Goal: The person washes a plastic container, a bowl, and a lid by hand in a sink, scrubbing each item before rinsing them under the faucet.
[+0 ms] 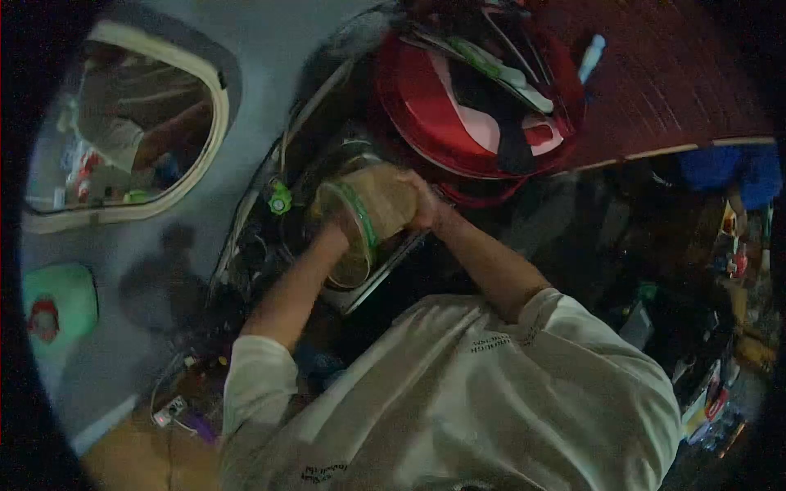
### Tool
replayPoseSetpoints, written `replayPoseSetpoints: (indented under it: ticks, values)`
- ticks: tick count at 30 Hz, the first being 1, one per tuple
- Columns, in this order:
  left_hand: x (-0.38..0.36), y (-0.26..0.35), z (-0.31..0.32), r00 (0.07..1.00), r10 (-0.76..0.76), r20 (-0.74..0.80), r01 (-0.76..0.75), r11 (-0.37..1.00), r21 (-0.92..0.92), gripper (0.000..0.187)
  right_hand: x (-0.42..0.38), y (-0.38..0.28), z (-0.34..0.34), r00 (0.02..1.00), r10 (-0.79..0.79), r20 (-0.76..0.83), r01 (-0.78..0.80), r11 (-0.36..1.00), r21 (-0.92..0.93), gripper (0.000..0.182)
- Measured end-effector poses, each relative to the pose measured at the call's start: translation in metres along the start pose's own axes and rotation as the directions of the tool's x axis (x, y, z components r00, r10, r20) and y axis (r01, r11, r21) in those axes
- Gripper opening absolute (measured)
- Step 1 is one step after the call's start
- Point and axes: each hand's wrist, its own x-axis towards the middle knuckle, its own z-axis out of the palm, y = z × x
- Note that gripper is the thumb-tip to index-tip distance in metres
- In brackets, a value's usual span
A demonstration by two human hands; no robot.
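In front of my chest a wide, tan, tub-like container (pixel 385 195) with a green band round its rim lies tilted on its side. Its open end faces left, towards my left arm. My right hand (pixel 424 202) is closed round the far end of the container. At the open end, my left hand (pixel 334 233) reaches in past the rim, so its fingers are hidden inside and I cannot see whether they hold anything. The light is dim and the contents do not show.
Beyond my right hand sits a red and white bag (pixel 458 123) with dark straps. A pale-framed mirror (pixel 217 123) hangs on the grey wall at left, above a green plastic item (pixel 74 295). A small green round object (pixel 280 197) is near the container. Clutter (pixel 729 401) lies at right.
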Motion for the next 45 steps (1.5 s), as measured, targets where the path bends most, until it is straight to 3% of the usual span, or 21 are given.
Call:
replayPoseSetpoints:
  ticks: [3, 6, 8, 13, 16, 18, 21, 24, 26, 29, 30, 31, 33, 35, 37, 38, 39, 41, 42, 43, 45]
  values:
    - [0.008, -0.005, 0.008, 1.000, 0.007, 0.001, -0.007, 1.000, -0.007, 0.048, 0.010, 0.002, -0.003, 0.997, 0.065, -0.052, -0.055, 0.983, 0.173, 0.054]
    - [0.014, -0.010, 0.018, 0.994, -0.078, -0.073, 0.057, 0.964, -0.261, 0.047, 0.018, 0.003, -0.016, 0.945, -0.256, 0.206, 0.314, 0.885, -0.342, 0.050]
    - [0.019, -0.011, 0.017, 0.974, -0.196, -0.115, 0.109, 0.846, -0.522, 0.047, 0.025, -0.004, -0.018, 0.995, -0.076, -0.066, 0.065, 0.987, -0.148, 0.045]
    - [0.024, -0.001, 0.010, 0.920, -0.362, -0.147, 0.072, 0.527, -0.847, 0.045, 0.023, 0.001, -0.007, 0.967, -0.223, -0.121, 0.187, 0.949, -0.255, 0.044]
    - [0.019, 0.001, 0.007, 0.928, -0.332, -0.169, 0.063, 0.586, -0.808, 0.045, 0.028, -0.005, 0.000, 0.965, -0.189, -0.180, 0.150, 0.966, -0.212, 0.045]
    - [0.008, -0.001, -0.001, 0.961, -0.235, -0.146, 0.089, 0.762, -0.641, 0.045, 0.034, -0.006, -0.009, 0.965, -0.140, -0.221, 0.099, 0.977, -0.189, 0.046]
    - [-0.011, -0.003, -0.020, 0.996, -0.087, -0.029, 0.076, 0.961, -0.265, 0.045, 0.035, -0.003, -0.006, 0.934, -0.354, -0.052, 0.305, 0.863, -0.403, 0.052]
    - [-0.011, -0.009, -0.029, 0.997, -0.076, -0.035, 0.066, 0.972, -0.225, 0.045, 0.034, -0.004, 0.021, 0.969, -0.242, -0.042, 0.232, 0.958, -0.169, 0.062]
    - [-0.009, -0.005, -0.031, 0.985, -0.118, -0.127, 0.039, 0.863, -0.503, 0.045, 0.033, -0.005, 0.023, 0.965, -0.239, -0.104, 0.212, 0.952, -0.221, 0.065]
    - [-0.021, 0.036, -0.029, 0.947, -0.229, -0.224, -0.085, 0.494, -0.865, 0.045, 0.046, 0.000, -0.042, 0.960, -0.273, -0.068, 0.251, 0.940, -0.229, 0.062]
    - [-0.022, 0.047, -0.024, 0.893, -0.394, -0.218, -0.119, 0.260, -0.958, 0.046, 0.051, -0.001, -0.071, 0.958, -0.282, -0.058, 0.261, 0.936, -0.234, 0.061]
    - [-0.020, 0.006, -0.003, 0.898, -0.226, -0.377, -0.018, 0.838, -0.545, 0.052, 0.057, -0.012, -0.105, 0.992, -0.105, -0.062, 0.101, 0.993, -0.064, 0.062]
    - [-0.034, 0.012, 0.000, 0.921, -0.179, -0.347, -0.012, 0.875, -0.483, 0.053, 0.054, -0.013, -0.096, 0.995, 0.097, -0.032, -0.093, 0.991, 0.100, 0.062]
    - [-0.033, 0.004, 0.003, 0.941, -0.137, -0.310, -0.004, 0.910, -0.414, 0.053, 0.029, 0.003, -0.015, 0.944, -0.237, -0.228, 0.172, 0.947, -0.270, 0.070]
    - [-0.009, -0.018, 0.008, 0.822, -0.517, -0.239, 0.091, 0.533, -0.841, 0.051, 0.027, 0.017, -0.007, 0.924, -0.273, -0.266, 0.153, 0.904, -0.398, 0.071]
    - [-0.014, -0.011, 0.004, 0.817, -0.524, -0.240, 0.089, 0.526, -0.846, 0.051, 0.028, 0.019, -0.008, 0.912, -0.300, -0.281, 0.145, 0.874, -0.463, 0.072]
    - [-0.018, 0.004, -0.006, 0.856, -0.431, -0.286, 0.073, 0.648, -0.758, 0.050, 0.029, 0.022, -0.013, 0.898, -0.326, -0.296, 0.133, 0.841, -0.525, 0.072]
    - [-0.026, 0.012, -0.006, 0.884, -0.339, -0.323, 0.041, 0.743, -0.668, 0.048, 0.033, 0.017, -0.022, 0.926, -0.155, -0.344, 0.101, 0.980, -0.169, 0.073]
    - [-0.035, 0.011, -0.001, 0.912, -0.193, -0.362, -0.045, 0.829, -0.557, 0.046, 0.034, 0.015, -0.026, 0.927, -0.140, -0.348, 0.081, 0.981, -0.177, 0.073]
    - [-0.043, 0.008, 0.002, 0.923, -0.043, -0.383, -0.137, 0.891, -0.432, 0.044, 0.037, 0.012, -0.030, 0.987, 0.062, 0.146, -0.079, 0.990, 0.113, 0.076]
    - [-0.035, -0.011, 0.000, 0.888, -0.084, -0.452, -0.146, 0.881, -0.450, 0.042, 0.039, 0.007, -0.005, 0.765, 0.110, 0.635, -0.359, 0.891, 0.278, 0.078]
